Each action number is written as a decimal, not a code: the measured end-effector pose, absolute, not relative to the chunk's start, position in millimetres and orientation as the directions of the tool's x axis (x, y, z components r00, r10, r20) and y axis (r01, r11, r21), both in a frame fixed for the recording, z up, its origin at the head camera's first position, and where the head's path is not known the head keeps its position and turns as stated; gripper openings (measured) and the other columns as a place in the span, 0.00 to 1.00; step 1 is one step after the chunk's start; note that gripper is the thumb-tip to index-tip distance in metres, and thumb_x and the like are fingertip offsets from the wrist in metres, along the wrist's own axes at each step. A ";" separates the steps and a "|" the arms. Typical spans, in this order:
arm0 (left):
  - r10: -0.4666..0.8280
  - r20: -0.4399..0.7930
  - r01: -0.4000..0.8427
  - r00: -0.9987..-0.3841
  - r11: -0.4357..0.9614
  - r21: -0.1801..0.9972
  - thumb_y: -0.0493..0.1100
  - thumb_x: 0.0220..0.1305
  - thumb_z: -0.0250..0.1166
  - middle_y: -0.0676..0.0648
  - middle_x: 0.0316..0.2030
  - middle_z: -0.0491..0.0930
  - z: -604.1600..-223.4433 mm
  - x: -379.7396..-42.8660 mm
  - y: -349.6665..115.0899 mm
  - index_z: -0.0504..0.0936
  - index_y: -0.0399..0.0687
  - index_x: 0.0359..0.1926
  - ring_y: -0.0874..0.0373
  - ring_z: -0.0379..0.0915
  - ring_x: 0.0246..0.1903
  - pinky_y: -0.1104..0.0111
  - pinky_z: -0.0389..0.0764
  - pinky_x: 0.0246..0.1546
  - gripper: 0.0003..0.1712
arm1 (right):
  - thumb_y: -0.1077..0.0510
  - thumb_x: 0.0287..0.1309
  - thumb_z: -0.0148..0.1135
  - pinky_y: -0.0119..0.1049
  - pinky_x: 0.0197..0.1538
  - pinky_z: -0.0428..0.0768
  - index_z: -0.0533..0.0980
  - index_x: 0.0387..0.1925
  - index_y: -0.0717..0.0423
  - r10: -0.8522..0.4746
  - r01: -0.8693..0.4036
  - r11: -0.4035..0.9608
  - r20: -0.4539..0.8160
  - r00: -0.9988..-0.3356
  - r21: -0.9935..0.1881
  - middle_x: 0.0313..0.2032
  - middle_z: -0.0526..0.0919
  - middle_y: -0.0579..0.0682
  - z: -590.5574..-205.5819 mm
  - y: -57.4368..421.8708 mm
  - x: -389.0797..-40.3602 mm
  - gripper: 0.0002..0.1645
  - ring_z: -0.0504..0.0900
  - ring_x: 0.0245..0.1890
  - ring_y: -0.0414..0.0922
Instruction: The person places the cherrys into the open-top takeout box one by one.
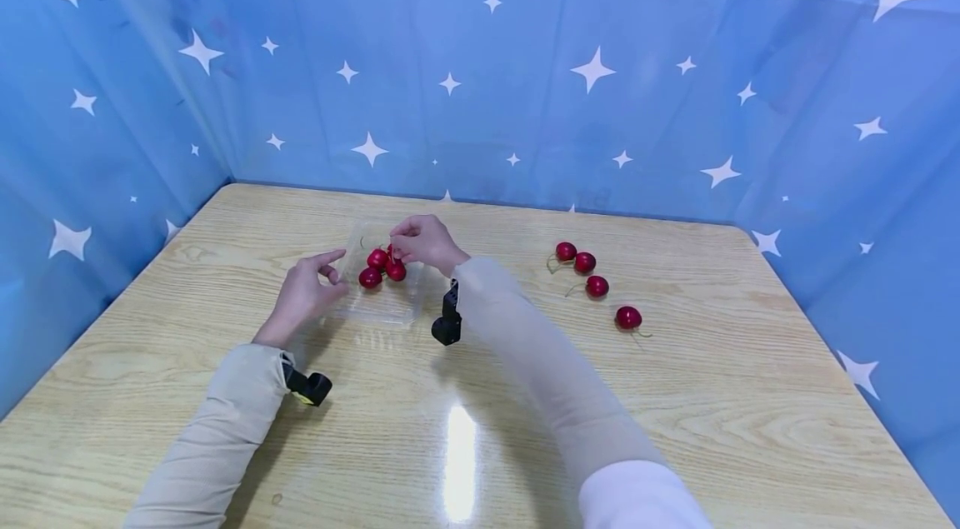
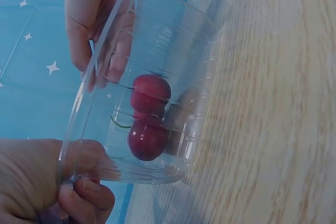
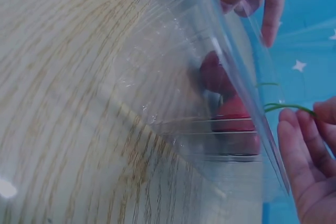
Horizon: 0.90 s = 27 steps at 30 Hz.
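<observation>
A clear plastic container [image 1: 382,314] stands on the table with several dark red cherries [image 1: 370,278] inside. My left hand [image 1: 303,291] is at its left side; in the left wrist view, the fingers [image 2: 86,200] grip the rim near a corner, one digit showing through the wall. Over the container's right part, my right hand [image 1: 427,242] pinches a green stem [image 3: 286,106] between thumb and fingertips. That stem belongs to a cherry low among the others, partly hidden by the fingers in the head view. Plastic and reflections blur the cherries in the right wrist view.
Several more cherries with stems lie on the wooden table [image 1: 712,396] right of the container, from a back cherry [image 1: 566,252] to a nearer cherry [image 1: 627,317]. A blue star-patterned curtain [image 1: 525,37] hangs behind the table and along both sides.
</observation>
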State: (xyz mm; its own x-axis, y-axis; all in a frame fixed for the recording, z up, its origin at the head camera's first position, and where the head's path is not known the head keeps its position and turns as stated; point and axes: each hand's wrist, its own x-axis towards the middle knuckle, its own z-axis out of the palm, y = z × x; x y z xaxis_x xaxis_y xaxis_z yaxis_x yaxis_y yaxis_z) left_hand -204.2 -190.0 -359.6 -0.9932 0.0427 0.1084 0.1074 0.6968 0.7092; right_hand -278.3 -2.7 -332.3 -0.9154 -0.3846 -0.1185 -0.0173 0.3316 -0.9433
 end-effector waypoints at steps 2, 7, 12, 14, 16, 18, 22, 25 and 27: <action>0.042 0.107 0.106 -0.993 0.697 0.709 0.32 0.48 0.57 0.44 0.27 0.72 -359.3 -204.3 -190.0 0.65 0.35 0.59 0.63 0.53 0.10 0.71 0.59 0.12 0.32 | 0.63 0.57 0.53 0.42 0.42 0.76 0.72 0.46 0.67 -0.379 -0.004 0.322 -0.125 -0.917 -0.947 0.36 0.78 0.58 -332.1 -4.3 -278.5 0.16 0.79 0.33 0.50; 0.043 0.112 0.110 -0.993 0.702 0.704 0.32 0.48 0.57 0.44 0.27 0.72 -358.7 -204.5 -189.8 0.65 0.35 0.59 0.62 0.54 0.10 0.71 0.59 0.12 0.33 | 0.63 0.56 0.54 0.40 0.39 0.77 0.72 0.42 0.64 -0.369 0.012 0.312 -0.132 -0.920 -0.950 0.35 0.78 0.57 -332.9 -8.8 -279.4 0.12 0.79 0.29 0.48; 0.042 0.114 0.111 -0.993 0.701 0.704 0.32 0.48 0.57 0.44 0.27 0.72 -358.8 -204.6 -189.3 0.65 0.35 0.59 0.62 0.55 0.11 0.71 0.60 0.12 0.33 | 0.63 0.56 0.54 0.41 0.38 0.77 0.71 0.43 0.65 -0.378 0.013 0.313 -0.137 -0.916 -0.950 0.34 0.78 0.57 -333.8 -11.9 -280.4 0.14 0.79 0.27 0.47; 0.047 0.114 0.114 -0.992 0.699 0.706 0.32 0.48 0.57 0.44 0.27 0.72 -359.4 -204.7 -189.3 0.65 0.35 0.59 0.62 0.55 0.11 0.71 0.60 0.12 0.33 | 0.64 0.56 0.54 0.42 0.39 0.77 0.70 0.45 0.67 -0.387 0.002 0.328 -0.137 -0.912 -0.945 0.35 0.78 0.57 -333.8 -12.0 -279.9 0.15 0.78 0.27 0.48; 0.053 0.117 0.121 -0.992 0.697 0.707 0.32 0.48 0.57 0.44 0.27 0.72 -360.2 -205.0 -189.3 0.65 0.35 0.59 0.63 0.55 0.10 0.71 0.60 0.12 0.33 | 0.64 0.56 0.53 0.42 0.40 0.77 0.70 0.46 0.67 -0.396 -0.011 0.345 -0.135 -0.908 -0.939 0.35 0.78 0.58 -334.1 -11.5 -279.5 0.15 0.79 0.28 0.48; 0.058 0.120 0.126 -0.991 0.695 0.708 0.32 0.48 0.57 0.45 0.27 0.72 -361.0 -205.3 -189.3 0.65 0.35 0.59 0.63 0.55 0.10 0.72 0.60 0.11 0.33 | 0.64 0.56 0.53 0.42 0.40 0.77 0.69 0.47 0.68 -0.405 -0.027 0.359 -0.130 -0.905 -0.933 0.35 0.78 0.58 -334.5 -10.9 -279.4 0.16 0.79 0.29 0.49; 0.059 0.114 0.123 -0.992 0.692 0.711 0.32 0.49 0.57 0.45 0.27 0.71 -361.7 -205.6 -189.5 0.65 0.36 0.60 0.63 0.54 0.10 0.72 0.61 0.12 0.33 | 0.64 0.56 0.53 0.40 0.39 0.77 0.70 0.46 0.67 -0.414 -0.059 0.381 -0.113 -0.903 -0.923 0.36 0.78 0.57 -335.4 -10.1 -280.2 0.15 0.79 0.31 0.48; 0.056 0.100 0.111 -0.993 0.689 0.716 0.33 0.49 0.57 0.45 0.27 0.71 -361.5 -205.2 -190.2 0.64 0.36 0.60 0.63 0.55 0.11 0.72 0.61 0.12 0.33 | 0.64 0.55 0.54 0.40 0.39 0.77 0.71 0.44 0.67 -0.416 -0.084 0.397 -0.098 -0.904 -0.914 0.35 0.77 0.56 -335.3 -9.8 -280.0 0.14 0.79 0.31 0.49; 0.053 0.095 0.106 -0.994 0.689 0.717 0.33 0.49 0.57 0.45 0.27 0.71 -360.9 -204.5 -190.2 0.64 0.36 0.60 0.63 0.55 0.11 0.72 0.61 0.12 0.33 | 0.65 0.55 0.54 0.40 0.39 0.77 0.72 0.43 0.67 -0.413 -0.102 0.409 -0.084 -0.907 -0.907 0.35 0.77 0.56 -335.2 -9.6 -279.9 0.13 0.79 0.31 0.49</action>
State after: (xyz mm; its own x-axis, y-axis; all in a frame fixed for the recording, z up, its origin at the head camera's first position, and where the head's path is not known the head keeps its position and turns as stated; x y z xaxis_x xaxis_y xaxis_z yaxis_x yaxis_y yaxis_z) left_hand -204.5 -190.2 -360.9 -0.9940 0.0533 0.0951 0.1056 0.6893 0.7167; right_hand -279.9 -9.6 -335.2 -0.9070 -0.4126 -0.0844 -0.1016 0.4089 -0.9069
